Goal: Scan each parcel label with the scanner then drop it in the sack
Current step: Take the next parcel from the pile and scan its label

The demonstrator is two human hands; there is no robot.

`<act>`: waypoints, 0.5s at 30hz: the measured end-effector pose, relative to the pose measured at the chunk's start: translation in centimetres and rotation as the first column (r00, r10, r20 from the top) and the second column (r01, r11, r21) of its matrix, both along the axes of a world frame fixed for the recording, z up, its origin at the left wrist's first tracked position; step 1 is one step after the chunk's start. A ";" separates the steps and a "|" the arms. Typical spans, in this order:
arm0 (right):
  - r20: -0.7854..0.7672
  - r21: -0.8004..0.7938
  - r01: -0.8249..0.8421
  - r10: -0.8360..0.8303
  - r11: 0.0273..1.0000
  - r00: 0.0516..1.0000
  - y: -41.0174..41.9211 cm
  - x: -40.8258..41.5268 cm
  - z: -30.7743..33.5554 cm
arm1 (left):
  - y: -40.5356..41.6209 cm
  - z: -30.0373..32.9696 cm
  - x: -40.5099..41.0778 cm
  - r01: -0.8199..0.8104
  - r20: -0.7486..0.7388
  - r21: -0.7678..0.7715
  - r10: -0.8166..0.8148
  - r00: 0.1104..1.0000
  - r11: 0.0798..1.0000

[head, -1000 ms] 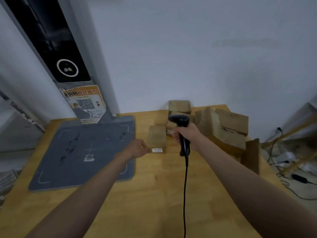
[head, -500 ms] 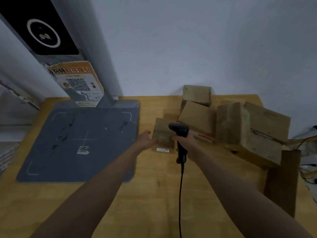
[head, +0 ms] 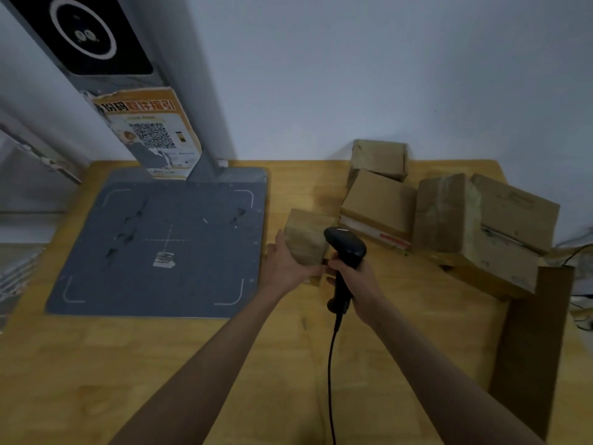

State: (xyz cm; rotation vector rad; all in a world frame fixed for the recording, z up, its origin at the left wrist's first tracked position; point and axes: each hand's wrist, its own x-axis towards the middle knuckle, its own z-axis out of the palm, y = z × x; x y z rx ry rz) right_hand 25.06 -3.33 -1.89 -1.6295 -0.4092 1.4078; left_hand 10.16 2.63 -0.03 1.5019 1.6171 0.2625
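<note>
Parcel: small brown box [head: 306,239] on the wooden counter [head: 224,364], just right of the grey pad and left of the other boxes; its near lower edge is hidden behind the hands, and no label can be made out from here.
Left hand: the hand [head: 287,268] grips the parcel from its left and near side, thumb up along the left face, fingers curled under the near edge.
Right hand: the hand [head: 356,284] is wrapped round the scanner's handle, fingers closed tight on it, touching or nearly touching the left hand.
Scanner: black handheld unit [head: 345,248], head up and tilted toward the parcel, overlapping its right near corner; whether it touches the box I cannot tell.
Cable: black cord [head: 330,380] drops from the handle's base and runs toward the near edge of the counter.
Other boxes: a stack of cartons [head: 449,216] lies to the right of the parcel by the wall, one with a white and red strip along its near edge.
Pad: grey square mat [head: 160,248] with white corner marks and a small sticker on the left of the counter.
Post: grey upright [head: 134,78] rises from the pad's far edge, with a black panel and a poster carrying a QR code.
</note>
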 end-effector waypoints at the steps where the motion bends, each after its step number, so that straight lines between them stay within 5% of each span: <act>1: 0.005 0.029 -0.009 0.009 1.000 1.000 -0.8 -0.5 0.8 | -0.7 0.5 -0.3 0.012 -0.026 0.016 -0.012 1.000 1.000; 7: -0.024 0.213 -0.079 0.086 0.974 0.996 -5.1 -2.6 6.8 | -4.5 3.6 -3.7 0.011 -0.054 0.094 -0.006 0.999 0.996; 15: -0.024 0.174 0.040 -0.036 0.984 0.999 -11.4 -4.3 10.4 | -11.4 9.0 -8.8 0.057 0.049 0.166 -0.066 0.997 0.985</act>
